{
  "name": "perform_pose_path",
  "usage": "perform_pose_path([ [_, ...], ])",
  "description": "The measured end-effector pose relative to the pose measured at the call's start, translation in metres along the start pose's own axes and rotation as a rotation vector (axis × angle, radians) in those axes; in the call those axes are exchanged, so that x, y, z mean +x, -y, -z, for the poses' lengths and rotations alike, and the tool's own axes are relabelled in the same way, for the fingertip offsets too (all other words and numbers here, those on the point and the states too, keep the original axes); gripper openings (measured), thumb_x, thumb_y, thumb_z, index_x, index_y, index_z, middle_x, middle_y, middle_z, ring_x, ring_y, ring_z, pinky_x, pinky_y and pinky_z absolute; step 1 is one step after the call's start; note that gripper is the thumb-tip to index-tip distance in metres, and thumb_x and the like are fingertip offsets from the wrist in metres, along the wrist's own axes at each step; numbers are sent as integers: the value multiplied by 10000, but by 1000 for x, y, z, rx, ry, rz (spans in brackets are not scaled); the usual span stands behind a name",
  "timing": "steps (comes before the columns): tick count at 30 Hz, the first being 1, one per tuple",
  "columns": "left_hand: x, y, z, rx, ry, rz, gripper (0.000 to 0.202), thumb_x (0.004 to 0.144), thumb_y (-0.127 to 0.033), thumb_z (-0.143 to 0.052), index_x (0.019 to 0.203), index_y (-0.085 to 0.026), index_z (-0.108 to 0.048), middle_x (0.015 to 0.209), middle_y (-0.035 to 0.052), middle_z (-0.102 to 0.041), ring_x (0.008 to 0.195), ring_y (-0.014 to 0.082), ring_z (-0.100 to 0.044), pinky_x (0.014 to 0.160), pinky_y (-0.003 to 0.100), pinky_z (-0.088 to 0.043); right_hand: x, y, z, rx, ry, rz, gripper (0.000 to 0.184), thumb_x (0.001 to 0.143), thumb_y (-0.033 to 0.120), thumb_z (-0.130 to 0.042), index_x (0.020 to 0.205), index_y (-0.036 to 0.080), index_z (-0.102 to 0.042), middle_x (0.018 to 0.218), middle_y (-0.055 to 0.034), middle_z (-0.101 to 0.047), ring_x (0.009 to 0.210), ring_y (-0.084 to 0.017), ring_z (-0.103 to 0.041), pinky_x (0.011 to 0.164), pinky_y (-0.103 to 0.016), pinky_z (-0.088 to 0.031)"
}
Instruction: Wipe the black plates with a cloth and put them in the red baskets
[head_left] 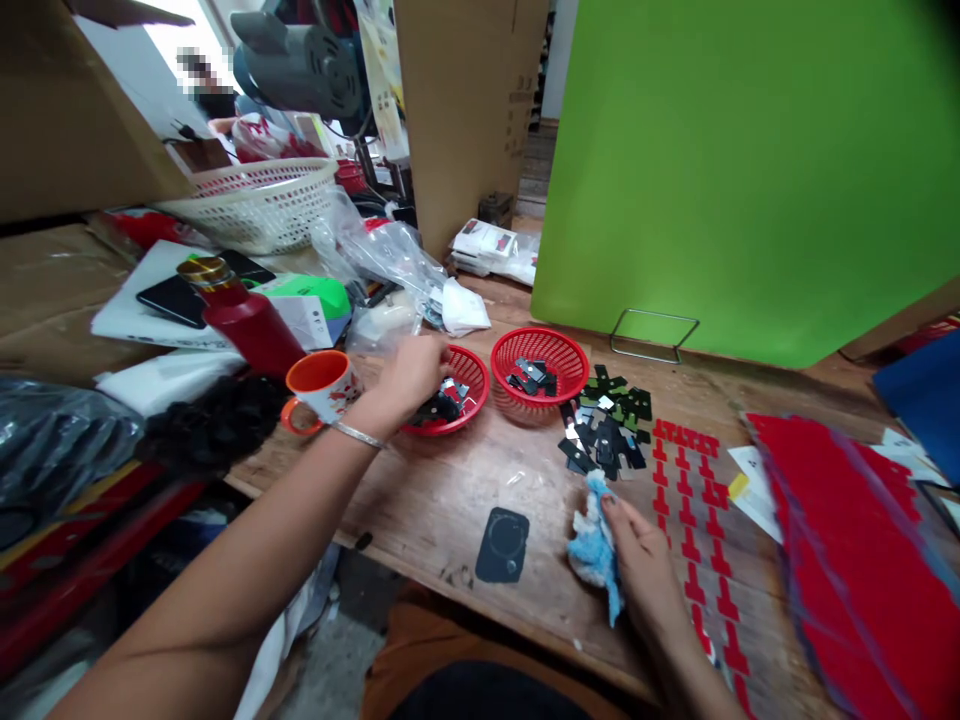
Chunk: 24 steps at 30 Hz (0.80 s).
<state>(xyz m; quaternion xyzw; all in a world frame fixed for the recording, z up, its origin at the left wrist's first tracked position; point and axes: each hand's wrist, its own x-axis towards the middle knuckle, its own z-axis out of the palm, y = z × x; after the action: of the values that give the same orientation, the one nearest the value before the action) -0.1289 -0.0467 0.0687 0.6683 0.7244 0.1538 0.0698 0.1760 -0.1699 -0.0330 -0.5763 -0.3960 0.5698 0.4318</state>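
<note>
My left hand (414, 372) is over the left red basket (480, 385), its fingers curled down at the rim. Whatever those fingers hold, if anything, is hidden from view. Small dark flat pieces (448, 402) lie inside that basket. My right hand (643, 545) is closed around a light blue cloth (594, 550), which hangs from the fingers above the table. Just beyond the cloth lies a pile of small black flat pieces (609, 440). A dark rounded rectangular pad (502, 545) with a ring mark rests flat between my hands.
A second red basket (540, 393) holds similar pieces. Red T-shaped strips (691, 545) run in rows beside my right hand. Near my left forearm stand an orange cup (319, 375) and a red bottle (251, 325). A green board (735, 180) rises behind a wire stand (654, 335).
</note>
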Motion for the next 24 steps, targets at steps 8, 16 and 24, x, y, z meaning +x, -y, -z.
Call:
perform_pose_path([
  [8, 0, 46, -42, 77, 134, 149, 143, 659, -282, -689, 679, -158, -621, 719, 122, -653, 699, 250, -602, 618, 286, -369, 3, -6, 5, -41, 71, 2, 362, 801, 537, -585, 742, 180, -601, 543, 46, -412, 471, -93, -352, 443, -206, -293],
  [16, -12, 34, -24, -152, -155, 112, 312, 714, -248, -642, 1008, -146, -614, 747, 35, -632, 675, 172, -571, 639, 266, -402, 4, -6, 5, -17, 77, -14, 361, 783, 522, -610, 810, 162, -638, 524, 47, -435, 448, -91, -361, 415, -202, -284],
  [24, -76, -24, -28, -1316, 132, 356, 361, 602, -292, -777, 863, -112, -603, 763, 56, -688, 667, 170, -664, 697, 295, -534, 0, 10, -7, 18, -34, 69, 460, 757, 454, -666, 1142, 233, -545, 928, -35, -639, 635, -156, -557, 533, -242, -453],
])
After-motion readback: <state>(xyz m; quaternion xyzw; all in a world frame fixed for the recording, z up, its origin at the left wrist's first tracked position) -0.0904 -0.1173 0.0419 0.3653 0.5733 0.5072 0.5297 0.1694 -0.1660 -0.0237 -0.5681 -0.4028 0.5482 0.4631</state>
